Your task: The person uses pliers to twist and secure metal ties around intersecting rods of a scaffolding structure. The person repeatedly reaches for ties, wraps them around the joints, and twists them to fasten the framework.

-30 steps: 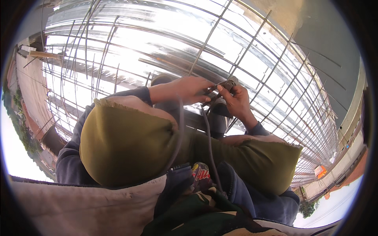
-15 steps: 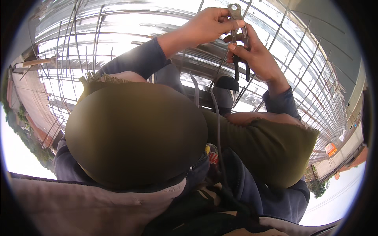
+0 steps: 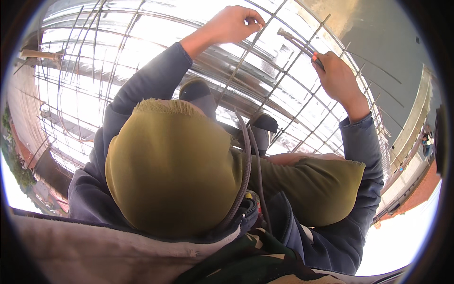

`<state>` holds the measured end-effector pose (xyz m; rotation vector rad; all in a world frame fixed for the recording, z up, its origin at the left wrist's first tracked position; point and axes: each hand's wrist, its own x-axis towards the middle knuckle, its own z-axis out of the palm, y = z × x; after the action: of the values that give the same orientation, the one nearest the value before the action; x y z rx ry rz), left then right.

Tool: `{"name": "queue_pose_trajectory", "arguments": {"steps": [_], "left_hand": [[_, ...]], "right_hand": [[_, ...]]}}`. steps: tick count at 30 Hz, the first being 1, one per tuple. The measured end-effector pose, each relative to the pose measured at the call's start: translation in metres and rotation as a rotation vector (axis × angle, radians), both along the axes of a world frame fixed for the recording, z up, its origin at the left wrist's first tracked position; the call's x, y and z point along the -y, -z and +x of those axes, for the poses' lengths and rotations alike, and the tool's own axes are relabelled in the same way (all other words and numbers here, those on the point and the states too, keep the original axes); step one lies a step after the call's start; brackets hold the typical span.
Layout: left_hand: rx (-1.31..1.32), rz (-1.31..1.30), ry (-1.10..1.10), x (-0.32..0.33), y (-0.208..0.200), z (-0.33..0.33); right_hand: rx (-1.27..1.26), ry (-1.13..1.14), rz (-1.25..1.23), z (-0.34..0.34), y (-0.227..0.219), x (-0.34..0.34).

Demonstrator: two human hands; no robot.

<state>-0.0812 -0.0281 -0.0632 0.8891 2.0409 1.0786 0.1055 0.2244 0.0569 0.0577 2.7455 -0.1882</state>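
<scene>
Left hand [image 3: 231, 23] raised, fingers pinched closed on a bar of the rebar grid [image 3: 265, 94], right hand [image 3: 338, 78] just beside, fingers gripping pliers [image 3: 300, 45], jaws pointing up-left over the grid.

We find open squares between the crossing steel bars [image 3: 283, 90] near our left hand [image 3: 232, 23] and right hand [image 3: 336, 78]; the olive-padded knees [image 3: 175, 165] and dangling cable [image 3: 246, 156] crowd the space below.
</scene>
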Motion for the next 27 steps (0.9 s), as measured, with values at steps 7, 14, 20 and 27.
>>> {"name": "queue_pose_trajectory", "arguments": {"steps": [7, 14, 20, 27], "left_hand": [[-0.567, 0.282, 0.051, -0.109, 0.068, -0.068], [-0.353, 0.058, 0.242, -0.142, 0.087, -0.082], [-0.024, 0.05, 0.349, -0.113, 0.036, -0.083], [-0.022, 0.229, 0.31, -0.105, 0.054, -0.09]], "right_hand": [[0.104, -0.432, 0.74, -0.091, -0.02, 0.023], [0.215, -0.383, 0.818, -0.118, 0.004, 0.04], [0.276, -0.411, 0.841, -0.125, -0.004, 0.054], [0.227, -0.431, 0.8, -0.143, -0.003, 0.062]]}}
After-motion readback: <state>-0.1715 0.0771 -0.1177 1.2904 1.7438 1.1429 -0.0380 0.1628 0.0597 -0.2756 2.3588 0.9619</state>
